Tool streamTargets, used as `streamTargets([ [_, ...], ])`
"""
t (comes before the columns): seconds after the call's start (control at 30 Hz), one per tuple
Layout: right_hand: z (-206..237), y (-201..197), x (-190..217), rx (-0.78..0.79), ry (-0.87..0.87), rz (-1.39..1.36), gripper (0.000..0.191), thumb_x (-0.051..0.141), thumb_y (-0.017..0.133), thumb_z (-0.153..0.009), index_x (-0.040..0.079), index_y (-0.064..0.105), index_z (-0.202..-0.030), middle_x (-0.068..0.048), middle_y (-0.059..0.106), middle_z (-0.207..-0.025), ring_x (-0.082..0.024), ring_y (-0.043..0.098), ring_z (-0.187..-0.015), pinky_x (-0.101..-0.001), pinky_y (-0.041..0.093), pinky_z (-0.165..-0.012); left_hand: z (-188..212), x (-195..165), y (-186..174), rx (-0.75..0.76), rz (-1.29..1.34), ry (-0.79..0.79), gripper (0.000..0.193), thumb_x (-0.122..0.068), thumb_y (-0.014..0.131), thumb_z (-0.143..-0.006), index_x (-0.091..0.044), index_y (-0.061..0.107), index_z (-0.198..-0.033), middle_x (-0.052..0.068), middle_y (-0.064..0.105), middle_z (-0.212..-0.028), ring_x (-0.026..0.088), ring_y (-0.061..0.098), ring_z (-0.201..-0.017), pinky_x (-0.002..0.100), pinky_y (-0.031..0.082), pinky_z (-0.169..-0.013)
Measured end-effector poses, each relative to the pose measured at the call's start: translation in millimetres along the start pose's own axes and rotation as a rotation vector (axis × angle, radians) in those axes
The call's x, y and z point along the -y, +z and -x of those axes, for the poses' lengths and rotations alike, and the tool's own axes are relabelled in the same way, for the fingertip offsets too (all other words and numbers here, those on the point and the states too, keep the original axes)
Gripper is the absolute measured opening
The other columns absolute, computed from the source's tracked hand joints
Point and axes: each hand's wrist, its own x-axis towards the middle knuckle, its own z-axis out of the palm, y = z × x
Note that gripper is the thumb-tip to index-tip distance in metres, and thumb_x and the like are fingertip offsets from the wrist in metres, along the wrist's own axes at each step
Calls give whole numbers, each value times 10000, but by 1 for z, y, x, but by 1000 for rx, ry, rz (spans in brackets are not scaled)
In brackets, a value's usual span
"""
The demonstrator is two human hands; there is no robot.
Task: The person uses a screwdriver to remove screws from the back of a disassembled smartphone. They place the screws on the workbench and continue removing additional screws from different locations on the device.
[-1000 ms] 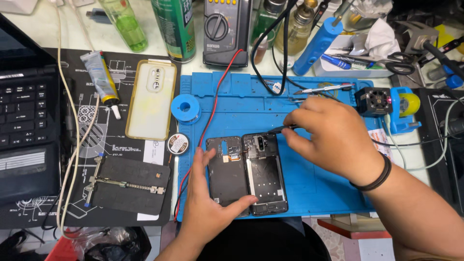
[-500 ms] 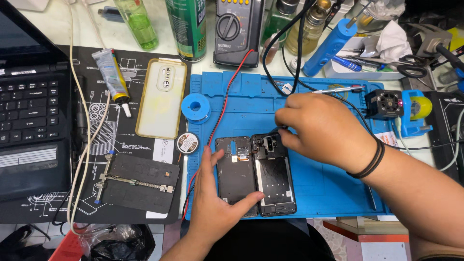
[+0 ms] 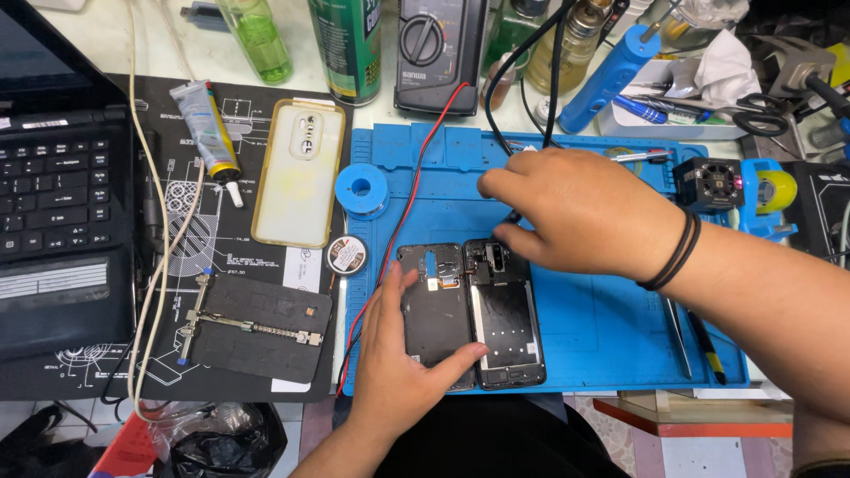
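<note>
An opened smartphone [image 3: 505,314] is found lying flat near the front edge of a blue silicone work mat [image 3: 602,327]. Its detached back panel [image 3: 436,314] lies touching it on the left side, inner face up.

The left hand [image 3: 398,372] is laid palm down over the lower part of the back panel. The fingers are spread and flat; nothing is gripped. The thumb is extended to the right, with its tip on the lower left edge of the phone frame, so both parts are pressed against the mat.

The right hand [image 3: 580,208] is held above the mat, just behind the top end of the phone. Its fingers are curled and pinched on a thin dark tool [image 3: 512,218], whose tip is directed down toward the camera area at the top of the phone. Whether the tip touches the phone cannot be told. Two black bands are worn on this wrist.

On the mat, a blue solder spool [image 3: 363,189] stands at the left rear, and tweezers [image 3: 682,332] lie near the right edge. A red wire [image 3: 412,190] is run from a multimeter [image 3: 438,53] across the mat.

To the left, on a black mat, a clear phone case [image 3: 297,186], a glue tube [image 3: 205,133] and a board holder [image 3: 252,329] are noted. A laptop [image 3: 53,204] stands at the far left.
</note>
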Motion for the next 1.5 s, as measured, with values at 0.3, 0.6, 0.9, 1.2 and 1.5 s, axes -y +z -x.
streamTargets([
  [0.3, 6, 5, 0, 62, 75, 99, 296, 317, 752, -821, 78, 612, -927, -116, 657, -700, -376, 671, -682, -498, 513, -575, 2, 3, 1, 18, -17, -13, 1188, -349, 949, -686, 40, 244, -1559, 241, 539, -1431, 367, 531, -1325, 470, 446, -1075],
  [0.6, 1, 4, 0, 155, 174, 104, 221, 308, 713, -893, 101, 638, -898, -113, 687, -771, -376, 683, -750, -508, 523, -628, 3, 2, 2, -18, -34, -4, 1177, -329, 955, -676, 94, 267, -1533, 257, 560, -1408, 376, 552, -1308, 460, 449, -1076],
  [0.9, 4, 9, 6, 115, 111, 226, 400, 486, 716, -803, 87, 719, -831, -140, 672, -798, -351, 701, -726, -480, 548, -605, 2, 1, 1, -17, -62, -21, 1189, -327, 954, -658, 120, 261, -1515, 258, 567, -1398, 377, 552, -1291, 466, 422, -1077],
  [1.2, 3, 2, 13, 286, 101, 246, 102, 160, 698, -787, 95, 694, -865, -104, 682, -771, -326, 709, -735, -462, 556, -581, -2, -4, 0, -13, -75, -40, 1151, -296, 949, -649, 111, 298, -1506, 254, 576, -1389, 377, 553, -1289, 465, 418, -1076],
  [1.5, 14, 35, -18, -254, 335, -186, 148, 199, 787, -839, 89, 724, -915, -112, 662, -803, -310, 675, -729, -447, 526, -639, 2, 5, 4, -63, -43, -18, 1101, -286, 945, -670, 119, 333, -1491, 263, 571, -1391, 386, 551, -1298, 458, 422, -1079],
])
